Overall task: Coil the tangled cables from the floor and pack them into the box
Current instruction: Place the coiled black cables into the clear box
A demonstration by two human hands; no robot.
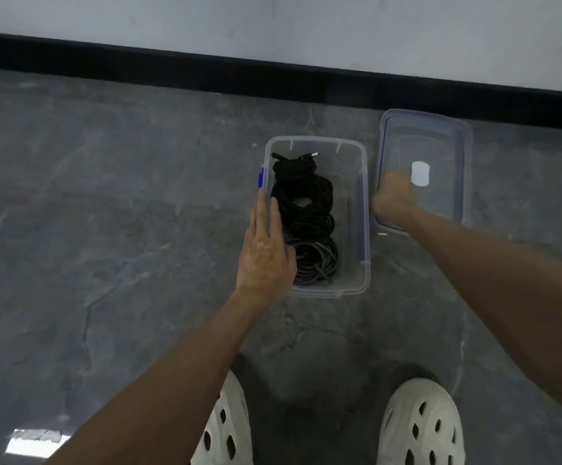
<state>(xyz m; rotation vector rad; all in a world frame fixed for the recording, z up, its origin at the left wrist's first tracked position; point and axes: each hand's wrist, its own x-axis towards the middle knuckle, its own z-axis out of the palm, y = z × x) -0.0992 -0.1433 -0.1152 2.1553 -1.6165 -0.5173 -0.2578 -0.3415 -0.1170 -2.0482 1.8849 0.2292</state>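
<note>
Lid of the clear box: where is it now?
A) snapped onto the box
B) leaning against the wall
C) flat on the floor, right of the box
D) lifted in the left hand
C: the lid lies flat on the floor beside the open box, right hand at its edge.

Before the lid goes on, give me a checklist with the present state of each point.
1. Cables packed: the coiled cables lie inside the box. Ok.
2. Rim clear: no cable crosses the box's rim where it shows. Ok.
3. Box steadied: the left hand rests flat on the left rim, fingers straight. Ok.
4. Lid gripped: the right hand is at the left edge of the lid, but it is blurred. Cannot tell.
5. Leftover cables: none on the floor in view. Ok.
6. Lid on box: it lies on the floor to the right of the box. Not ok.
</note>
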